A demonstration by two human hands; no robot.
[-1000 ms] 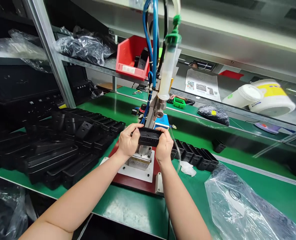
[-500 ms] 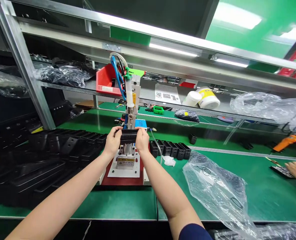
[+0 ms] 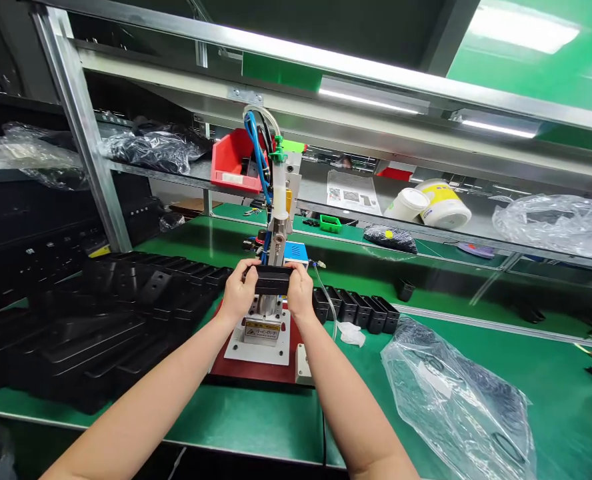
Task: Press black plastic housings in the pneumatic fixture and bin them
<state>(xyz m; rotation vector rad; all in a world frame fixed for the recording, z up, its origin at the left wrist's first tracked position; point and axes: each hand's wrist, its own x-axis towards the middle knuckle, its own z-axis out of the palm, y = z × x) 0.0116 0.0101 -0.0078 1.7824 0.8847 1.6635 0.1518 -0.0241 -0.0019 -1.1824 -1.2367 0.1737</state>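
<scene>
Black case [image 3: 273,281], hand [image 3: 239,293] clasping each end

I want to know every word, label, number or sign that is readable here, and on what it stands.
"小心伤手" (apparently): pale rectangular label with a triangle sign, on the silver metal press; its other print is too small.
Red plastic bin, white label: too small.
White printed paper sheet on the shelf: too small.
White plastic bucket, yellow band: too blurred.
Clear plastic bag, white label: unreadable.
</scene>
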